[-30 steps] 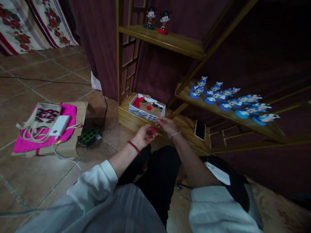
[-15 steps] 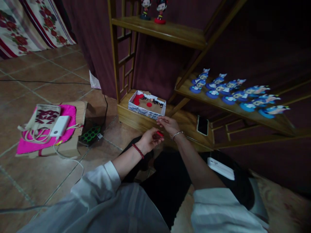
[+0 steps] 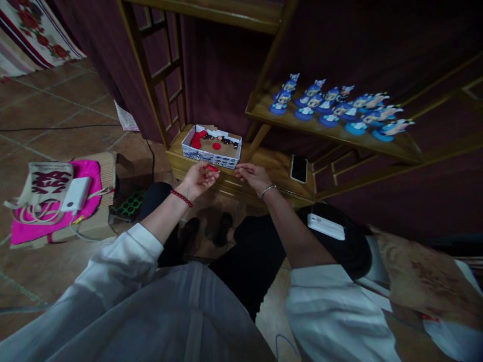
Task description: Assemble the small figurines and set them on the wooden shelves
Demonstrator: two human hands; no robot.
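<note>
My left hand (image 3: 198,179) pinches a small red piece (image 3: 212,168) between thumb and fingers; it may be a round base, but its shape is partly hidden. Close on its right, my right hand (image 3: 253,177) has thumb and fingertips pressed together, and whatever lies between them is too small to make out. Just beyond both hands, an open cardboard box (image 3: 209,158) rests on the low wooden shelf. Inside it are red discs (image 3: 197,140), a single red disc (image 3: 216,146) and small dark figure parts (image 3: 226,141).
Several blue-and-white figurines (image 3: 328,108) stand on a raised shelf at right. A phone (image 3: 299,168) lies on the low shelf, and a white device (image 3: 326,227) lies on my right thigh. To the left, a cardboard box (image 3: 107,168) bears a pink sheet, a bag and a power bank (image 3: 76,194).
My hands have moved apart, the left one swinging left with the red piece toward the box's front. The view has shifted, so the upper shelf's two figurines are out of sight.
</note>
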